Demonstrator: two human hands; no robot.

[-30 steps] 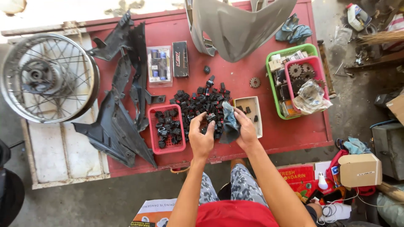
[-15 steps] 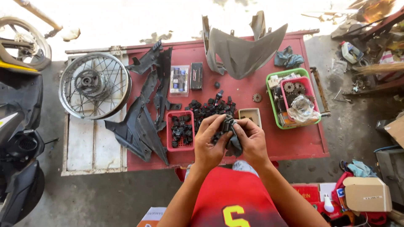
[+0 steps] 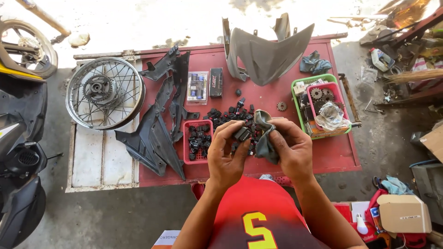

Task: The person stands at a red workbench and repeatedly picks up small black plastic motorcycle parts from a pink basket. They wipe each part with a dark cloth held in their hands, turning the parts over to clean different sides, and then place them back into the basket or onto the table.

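My left hand [image 3: 227, 154] pinches a small black plastic part [image 3: 242, 133] between thumb and fingers, raised in front of my chest. My right hand [image 3: 290, 148] grips a grey cloth [image 3: 265, 138] pressed against that part. Below and behind my hands a pile of several small black parts [image 3: 226, 115] lies on the red table [image 3: 332, 154]. A small red basket [image 3: 187, 152] with more black parts stands just left of my left hand.
A grey fairing [image 3: 265, 50] lies at the table's back, black plastic panels [image 3: 157, 133] on the left, a spoked wheel [image 3: 104, 92] beyond them. A green tray with a pink basket [image 3: 318, 103] holds sprockets on the right. A motorcycle [image 3: 20, 138] stands at far left.
My hands lifted from the pile on the table up toward my chest, bringing one black part and the cloth. The camera view shifted and closed in.
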